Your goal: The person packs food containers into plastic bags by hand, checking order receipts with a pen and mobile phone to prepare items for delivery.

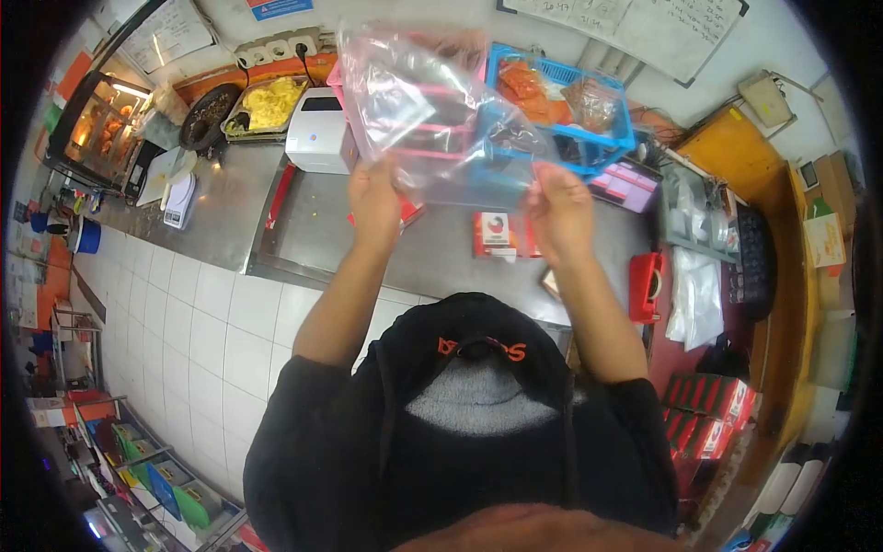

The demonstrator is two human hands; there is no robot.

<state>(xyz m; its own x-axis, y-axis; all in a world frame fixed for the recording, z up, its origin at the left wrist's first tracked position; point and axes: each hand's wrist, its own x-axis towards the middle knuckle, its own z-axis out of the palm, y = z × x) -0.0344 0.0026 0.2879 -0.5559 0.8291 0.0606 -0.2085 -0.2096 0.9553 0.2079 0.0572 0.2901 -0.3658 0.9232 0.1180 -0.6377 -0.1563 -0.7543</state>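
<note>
A clear plastic bag (437,120) is stretched between my two hands above the metal counter (432,248). My left hand (374,207) is closed on the bag's near left edge. At the near right edge, my right hand (559,207) pinches it between thumb and fingers. Through the film show a pink basket (428,152) and part of a blue basket (561,69) holding orange and brown packets. Below the bag, a small red and white box (497,232) lies on the counter near my right hand. Another red item (409,213) is partly hidden by my left hand.
A white printer (322,133) and a tray of yellow food (267,106) stand at the back left, near a white scale (180,198). To the right are a red tape dispenser (646,287), white plastic bags (694,299) and stacked red boxes (708,414).
</note>
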